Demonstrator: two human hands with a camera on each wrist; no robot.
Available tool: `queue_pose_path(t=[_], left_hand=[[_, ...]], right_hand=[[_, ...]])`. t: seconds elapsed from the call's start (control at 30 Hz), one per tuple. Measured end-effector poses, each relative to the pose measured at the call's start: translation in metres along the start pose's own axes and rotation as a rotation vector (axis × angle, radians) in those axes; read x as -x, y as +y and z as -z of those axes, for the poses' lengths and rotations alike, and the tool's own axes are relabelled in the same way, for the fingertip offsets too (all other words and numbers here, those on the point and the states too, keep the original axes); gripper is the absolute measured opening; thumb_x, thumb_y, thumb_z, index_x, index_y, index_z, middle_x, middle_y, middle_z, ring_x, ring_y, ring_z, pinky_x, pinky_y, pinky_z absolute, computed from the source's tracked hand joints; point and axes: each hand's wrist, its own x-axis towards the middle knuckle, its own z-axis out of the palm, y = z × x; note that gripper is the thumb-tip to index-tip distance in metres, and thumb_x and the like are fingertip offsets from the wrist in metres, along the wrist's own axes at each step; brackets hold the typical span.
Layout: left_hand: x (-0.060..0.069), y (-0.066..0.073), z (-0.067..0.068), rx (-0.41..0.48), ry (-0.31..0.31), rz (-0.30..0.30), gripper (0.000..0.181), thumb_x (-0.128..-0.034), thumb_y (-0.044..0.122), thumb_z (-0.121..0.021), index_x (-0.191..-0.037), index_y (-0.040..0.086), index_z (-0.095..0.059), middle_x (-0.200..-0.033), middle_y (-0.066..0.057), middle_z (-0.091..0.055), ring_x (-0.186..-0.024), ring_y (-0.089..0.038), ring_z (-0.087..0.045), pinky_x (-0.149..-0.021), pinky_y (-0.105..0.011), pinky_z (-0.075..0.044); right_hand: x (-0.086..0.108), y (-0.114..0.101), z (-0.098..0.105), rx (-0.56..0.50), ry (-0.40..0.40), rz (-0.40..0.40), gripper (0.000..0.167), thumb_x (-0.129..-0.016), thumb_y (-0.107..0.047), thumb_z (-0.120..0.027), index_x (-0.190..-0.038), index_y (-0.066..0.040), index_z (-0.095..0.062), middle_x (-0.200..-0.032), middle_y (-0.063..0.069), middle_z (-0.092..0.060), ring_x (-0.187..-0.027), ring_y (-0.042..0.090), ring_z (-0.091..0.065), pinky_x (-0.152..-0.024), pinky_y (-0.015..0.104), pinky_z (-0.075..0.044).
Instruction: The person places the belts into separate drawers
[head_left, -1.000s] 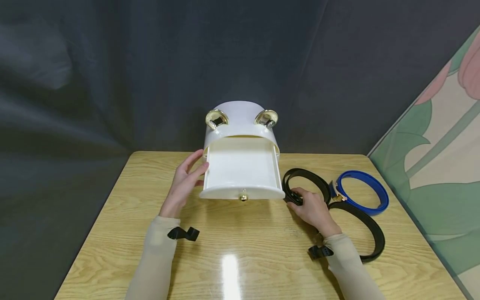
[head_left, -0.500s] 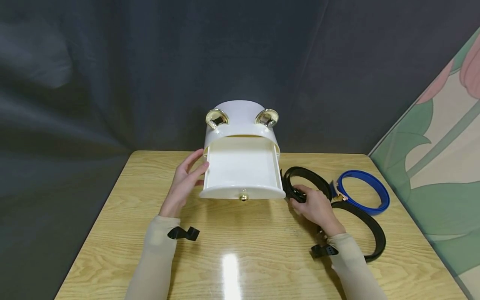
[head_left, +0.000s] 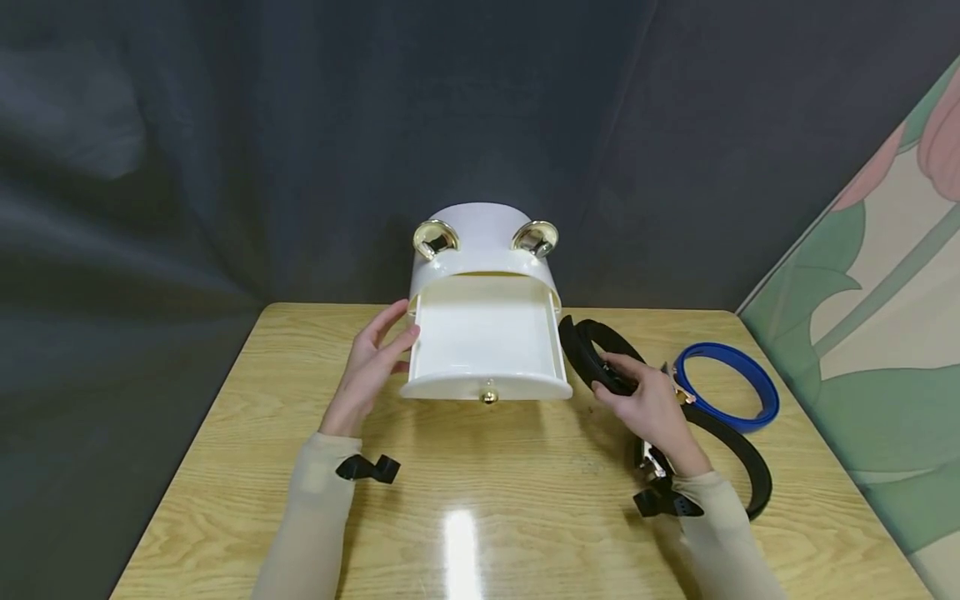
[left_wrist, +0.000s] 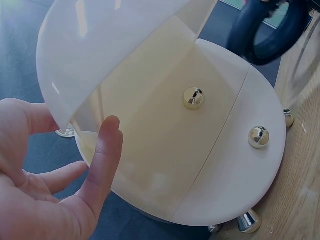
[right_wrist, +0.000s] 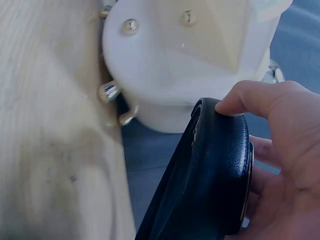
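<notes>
A white rounded cabinet (head_left: 480, 225) with two gold-rimmed ears has its top drawer (head_left: 483, 329) pulled out; the drawer's inside looks bare. My left hand (head_left: 363, 367) rests at the drawer's left side, fingers spread and lightly bent, thumb near the side wall in the left wrist view. Right of the cabinet, my right hand (head_left: 652, 408) grips a coiled black belt (head_left: 581, 350) between thumb and fingers. The right wrist view shows the thumb pressed on the broad face of the black belt (right_wrist: 215, 165).
A coiled blue belt (head_left: 731, 350) with a gold buckle lies on the wooden table (head_left: 525, 500) at the right. Another black belt (head_left: 742, 454) with a silver buckle lies partly under my right forearm. A dark curtain (head_left: 337, 150) hangs behind the table.
My right hand has moved slightly right, and the black belt in it has tilted and risen a little. The left hand and the drawer have stayed nearly where they were.
</notes>
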Motion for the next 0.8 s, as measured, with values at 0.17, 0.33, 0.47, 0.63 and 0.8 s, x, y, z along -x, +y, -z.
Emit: queue_pose_path(t=[0.17, 0.33, 0.47, 0.63, 0.8], left_hand=[[0.0, -0.001, -0.001, 0.003, -0.008, -0.007, 0.061, -0.1091, 0.024, -0.062, -0.165, 0.015, -0.04, -0.174, -0.003, -0.033, -0.103, -0.009, -0.068, -0.077, -0.026, -0.063], [0.0, 0.0, -0.001, 0.007, -0.006, -0.009, 0.061, -0.1087, 0.024, -0.062, -0.165, 0.015, -0.04, -0.174, -0.003, -0.033, -0.103, -0.011, -0.068, -0.076, -0.025, -0.063], [0.0, 0.0, -0.002, 0.006, -0.009, -0.008, 0.061, -0.1085, 0.024, -0.063, -0.165, 0.015, -0.04, -0.174, -0.003, -0.033, -0.104, -0.012, -0.068, -0.077, -0.026, -0.063], [0.0, 0.0, -0.001, -0.001, -0.006, -0.011, 0.061, -0.1085, 0.025, -0.063, -0.165, 0.015, -0.04, -0.173, -0.003, -0.033, -0.105, -0.013, -0.068, -0.077, -0.026, -0.063], [0.0, 0.0, 0.0, -0.008, 0.003, -0.009, 0.061, -0.1088, 0.025, -0.062, -0.165, 0.016, -0.04, -0.173, -0.003, -0.033, -0.104, -0.011, -0.068, -0.077, -0.025, -0.062]], right_hand=[[0.001, -0.014, 0.01, -0.014, 0.029, 0.032, 0.045, -0.092, -0.012, -0.081, -0.134, -0.002, -0.071, -0.111, 0.021, -0.08, -0.076, 0.017, -0.067, -0.06, 0.023, -0.049], [0.003, -0.024, 0.02, -0.011, 0.033, 0.038, 0.044, -0.092, -0.013, -0.081, -0.134, -0.005, -0.072, -0.109, 0.02, -0.079, -0.072, 0.011, -0.062, -0.058, 0.023, -0.048], [0.005, -0.029, 0.027, -0.008, 0.025, 0.043, 0.045, -0.093, -0.014, -0.081, -0.136, -0.004, -0.07, -0.111, 0.021, -0.079, -0.07, 0.009, -0.061, -0.056, 0.023, -0.048], [0.005, -0.035, 0.034, -0.018, 0.014, 0.06, 0.046, -0.094, -0.013, -0.08, -0.137, -0.002, -0.069, -0.112, 0.022, -0.078, -0.073, 0.007, -0.062, -0.057, 0.022, -0.049], [0.003, -0.038, 0.039, -0.008, 0.01, 0.087, 0.044, -0.093, -0.012, -0.08, -0.135, -0.003, -0.07, -0.109, 0.02, -0.078, -0.072, 0.01, -0.06, -0.057, 0.023, -0.048]])
